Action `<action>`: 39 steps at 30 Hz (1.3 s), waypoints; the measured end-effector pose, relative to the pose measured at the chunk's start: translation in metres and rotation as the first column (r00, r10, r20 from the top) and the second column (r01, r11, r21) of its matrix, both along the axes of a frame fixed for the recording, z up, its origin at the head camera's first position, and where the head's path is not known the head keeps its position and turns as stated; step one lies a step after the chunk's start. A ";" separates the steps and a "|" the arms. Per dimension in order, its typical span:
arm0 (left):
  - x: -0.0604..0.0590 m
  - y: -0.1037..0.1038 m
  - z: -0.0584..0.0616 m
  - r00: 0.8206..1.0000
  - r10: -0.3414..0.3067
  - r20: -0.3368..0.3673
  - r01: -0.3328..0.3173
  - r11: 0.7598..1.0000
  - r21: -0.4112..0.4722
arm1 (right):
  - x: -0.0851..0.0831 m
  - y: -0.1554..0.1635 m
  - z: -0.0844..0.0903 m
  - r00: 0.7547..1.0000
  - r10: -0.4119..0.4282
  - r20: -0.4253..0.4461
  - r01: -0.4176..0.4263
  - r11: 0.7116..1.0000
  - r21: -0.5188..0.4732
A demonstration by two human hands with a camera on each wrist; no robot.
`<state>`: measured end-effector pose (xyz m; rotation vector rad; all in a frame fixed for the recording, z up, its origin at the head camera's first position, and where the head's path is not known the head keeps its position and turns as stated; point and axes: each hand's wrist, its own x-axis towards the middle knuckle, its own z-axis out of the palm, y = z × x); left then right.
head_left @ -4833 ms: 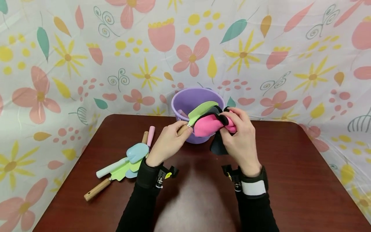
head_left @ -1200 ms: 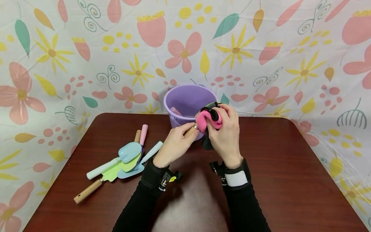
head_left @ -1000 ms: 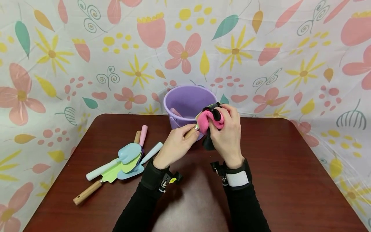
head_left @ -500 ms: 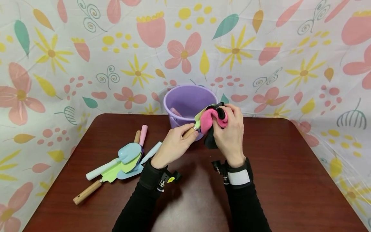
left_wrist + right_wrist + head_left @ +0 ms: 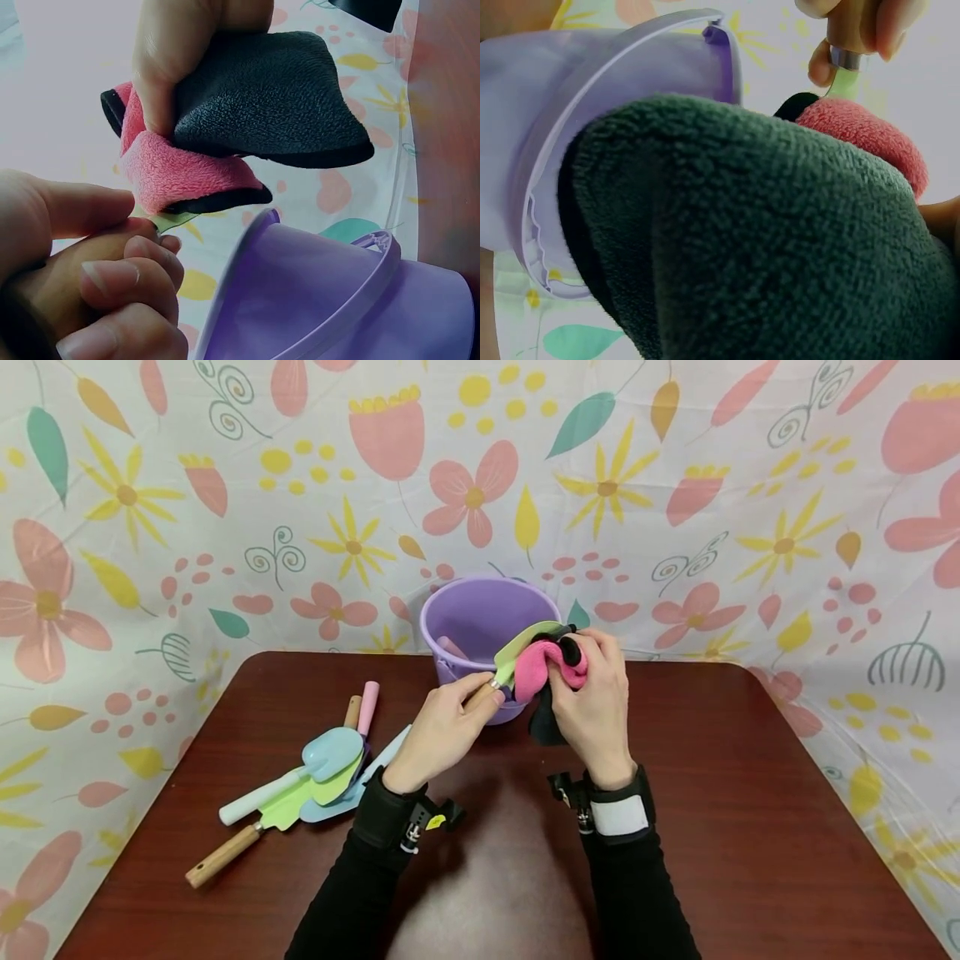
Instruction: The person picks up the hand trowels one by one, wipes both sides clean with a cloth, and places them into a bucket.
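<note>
Left fingers (image 5: 133, 279) curled round rounded wooden trowel handle (image 5: 481, 696); right fingers (image 5: 606, 650) pinch plush pink-and-dark cloth (image 5: 270, 105).

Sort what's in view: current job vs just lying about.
Belongs to the job:
green-bladed trowel, in the left hand
pink-and-dark cloth, in the right hand, at the trowel's blade
possibly the purple bucket

Apparently just lying about:
light-blue trowel
wood-handled green tool
pink-handled tool
other tools in that pile

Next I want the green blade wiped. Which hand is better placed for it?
Probably the right hand: it holds the pink-and-dark cloth right by the green blade. The left hand grips the wooden handle, so it seems better suited to holding that steady.
</note>
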<state>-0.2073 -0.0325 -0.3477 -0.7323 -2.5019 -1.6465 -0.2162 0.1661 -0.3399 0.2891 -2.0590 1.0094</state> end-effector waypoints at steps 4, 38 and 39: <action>0.000 -0.001 0.000 1.000 0.016 -0.004 -0.016 1.000 0.024 | 0.001 -0.002 -0.001 0.999 0.038 0.009 -0.039 0.998 0.058; -0.009 -0.004 -0.006 0.998 0.059 -0.027 -0.058 0.998 0.037 | 0.015 -0.002 0.014 0.959 0.274 0.077 -0.284 0.937 0.205; -0.008 -0.002 -0.006 0.998 0.052 -0.030 -0.051 0.998 0.022 | 0.014 -0.002 0.013 0.963 0.261 0.070 -0.270 0.944 0.191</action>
